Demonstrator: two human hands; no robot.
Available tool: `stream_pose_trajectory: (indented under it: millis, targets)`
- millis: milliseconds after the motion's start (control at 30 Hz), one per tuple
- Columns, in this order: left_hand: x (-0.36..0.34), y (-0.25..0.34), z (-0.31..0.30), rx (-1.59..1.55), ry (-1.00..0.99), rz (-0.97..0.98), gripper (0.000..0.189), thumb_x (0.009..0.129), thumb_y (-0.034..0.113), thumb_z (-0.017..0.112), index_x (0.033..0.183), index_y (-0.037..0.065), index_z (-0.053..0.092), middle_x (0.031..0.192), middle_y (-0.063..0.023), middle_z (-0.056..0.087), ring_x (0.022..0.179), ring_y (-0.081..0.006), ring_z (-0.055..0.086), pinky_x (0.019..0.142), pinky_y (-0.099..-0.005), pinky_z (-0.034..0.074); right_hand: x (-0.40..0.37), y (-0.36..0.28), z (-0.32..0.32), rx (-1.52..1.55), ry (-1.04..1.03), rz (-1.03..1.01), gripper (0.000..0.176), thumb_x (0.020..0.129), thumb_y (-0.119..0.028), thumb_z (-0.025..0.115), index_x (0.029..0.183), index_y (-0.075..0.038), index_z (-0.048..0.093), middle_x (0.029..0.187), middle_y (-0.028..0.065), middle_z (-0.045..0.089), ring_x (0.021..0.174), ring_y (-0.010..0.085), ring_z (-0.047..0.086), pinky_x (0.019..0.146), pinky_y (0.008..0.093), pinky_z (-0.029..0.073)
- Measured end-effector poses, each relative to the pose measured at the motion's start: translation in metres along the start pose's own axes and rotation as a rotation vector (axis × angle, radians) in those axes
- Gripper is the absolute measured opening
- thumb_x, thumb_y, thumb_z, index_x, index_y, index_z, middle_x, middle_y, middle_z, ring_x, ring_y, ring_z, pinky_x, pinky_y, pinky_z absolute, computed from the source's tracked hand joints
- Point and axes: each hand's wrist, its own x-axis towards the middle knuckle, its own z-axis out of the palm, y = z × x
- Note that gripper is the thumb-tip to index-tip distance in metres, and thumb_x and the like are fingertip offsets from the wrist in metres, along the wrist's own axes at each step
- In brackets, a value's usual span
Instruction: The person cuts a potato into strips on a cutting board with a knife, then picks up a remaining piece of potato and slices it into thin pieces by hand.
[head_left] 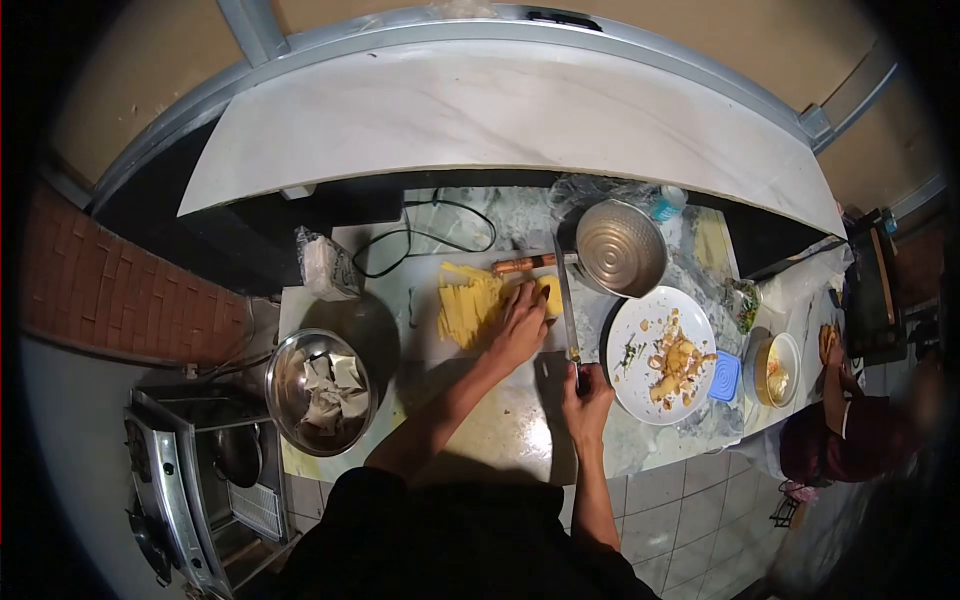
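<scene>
My left hand (522, 325) presses with curled fingers on a yellow block of peeled potato (549, 297) on a pale cutting board (428, 342). Wrapped round a knife handle, my right hand (588, 395) sits at the board's right side. The long knife blade (567, 310) points away from me, just right of the potato block. A pile of cut yellow potato sticks (466, 308) lies left of my left hand. Behind my fingers, a saucepan (622, 245) stretches its wooden handle (525, 263) over the board's far edge.
On the right is a white plate (640, 400) with peelings, beside a blue lid (725, 377) and a bowl (786, 350). A steel bowl (284, 420) with pale folded pieces stands left. A black cable (475, 210) loops behind. Another person (840, 435) works far right; a stove (175, 500) is lower left.
</scene>
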Motion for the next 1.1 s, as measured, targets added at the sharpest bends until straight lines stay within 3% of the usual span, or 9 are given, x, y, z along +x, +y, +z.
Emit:
stream_pose_trajectory:
  millis: [133,200,400,567,700,800,867,967,1100]
  targets:
    - [0.015,0.011,0.003,0.104,-0.002,-0.047,0.056,0.068,0.007,0.066,0.119,-0.005,0.046,0.119,-0.021,0.042,0.114,-0.0374,0.039,0.094,-0.047,0.035,-0.002,0.011,-0.007,-0.034,0.031,-0.052,0.028,0.085,-0.017,0.061,0.069,0.003,0.051,0.049,0.0032,0.044,0.048,0.0072,0.033,0.043,0.0264,0.028]
    - [0.021,0.011,0.0,0.048,-0.067,-0.091,0.057,0.067,0.006,0.066,0.119,-0.006,0.046,0.116,-0.0211,0.043,0.114,-0.0363,0.039,0.094,-0.0476,0.034,-0.004,0.01,-0.012,-0.002,-0.048,0.074,0.025,0.083,-0.018,0.062,0.075,0.005,0.055,0.052,0.0132,0.048,0.048,0.0167,0.039,0.048,0.0327,0.035]
    - [0.027,-0.003,-0.001,-0.054,-0.153,-0.033,0.059,0.066,0.005,0.067,0.117,-0.01,0.043,0.117,-0.0265,0.041,0.105,-0.042,0.047,0.089,-0.045,0.04,-0.003,0.001,-0.016,0.048,-0.022,0.106,0.026,0.083,-0.017,0.062,0.073,0.005,0.052,0.053,0.0075,0.042,0.051,0.0124,0.035,0.046,0.0305,0.031]
    - [0.017,-0.006,-0.008,-0.197,-0.097,-0.079,0.061,0.066,0.0,0.067,0.121,-0.002,0.041,0.12,-0.0224,0.042,0.115,-0.0423,0.041,0.096,-0.0406,0.038,-0.005,0.006,-0.014,0.075,-0.02,0.106,0.027,0.084,-0.017,0.062,0.071,0.004,0.051,0.053,0.0062,0.04,0.053,0.0112,0.035,0.047,0.0291,0.03]
    - [0.008,0.0,-0.027,-0.374,-0.037,-0.06,0.067,0.064,-0.005,0.067,0.125,0.003,0.039,0.119,-0.025,0.042,0.109,-0.0441,0.044,0.094,-0.0416,0.04,-0.008,0.013,-0.012,0.089,-0.031,0.093,0.029,0.085,-0.019,0.06,0.07,0.004,0.05,0.054,0.0056,0.041,0.054,0.0104,0.034,0.048,0.028,0.029]
    - [-0.003,0.001,-0.036,-0.516,0.041,-0.066,0.061,0.069,-0.006,0.065,0.124,0.004,0.039,0.115,-0.0185,0.049,0.107,-0.0344,0.051,0.092,-0.0358,0.043,-0.013,0.015,-0.008,0.234,-0.059,0.139,0.032,0.087,-0.021,0.059,0.069,0.004,0.048,0.053,0.005,0.04,0.053,0.0095,0.033,0.046,0.0285,0.028]
    - [-0.012,0.002,-0.047,-0.981,0.025,-0.236,0.051,0.077,-0.007,0.061,0.122,0.004,0.041,0.112,-0.0113,0.053,0.103,-0.0205,0.055,0.087,-0.0272,0.044,-0.018,0.022,-0.005,0.201,-0.128,0.171,0.033,0.087,-0.022,0.058,0.068,0.003,0.048,0.052,0.0045,0.039,0.052,0.009,0.033,0.045,0.0289,0.028]
    - [-0.025,-0.01,-0.054,-1.276,0.089,-0.327,0.044,0.082,-0.007,0.057,0.122,0.004,0.041,0.114,-0.0064,0.052,0.099,-0.0108,0.054,0.084,-0.022,0.044,-0.02,0.015,-0.002,0.175,-0.23,0.178,0.034,0.088,-0.023,0.057,0.068,0.002,0.047,0.05,0.0036,0.037,0.05,0.0083,0.032,0.043,0.0294,0.028]
    - [-0.038,-0.019,-0.061,-1.378,0.135,-0.396,0.046,0.082,-0.004,0.059,0.125,0.003,0.043,0.116,-0.0072,0.054,0.099,-0.0111,0.055,0.085,-0.0226,0.044,-0.023,0.006,0.01,0.255,-0.32,0.135,0.034,0.09,-0.023,0.057,0.064,-0.004,0.044,0.051,-0.0039,0.041,0.047,0.0027,0.035,0.041,0.0219,0.026]
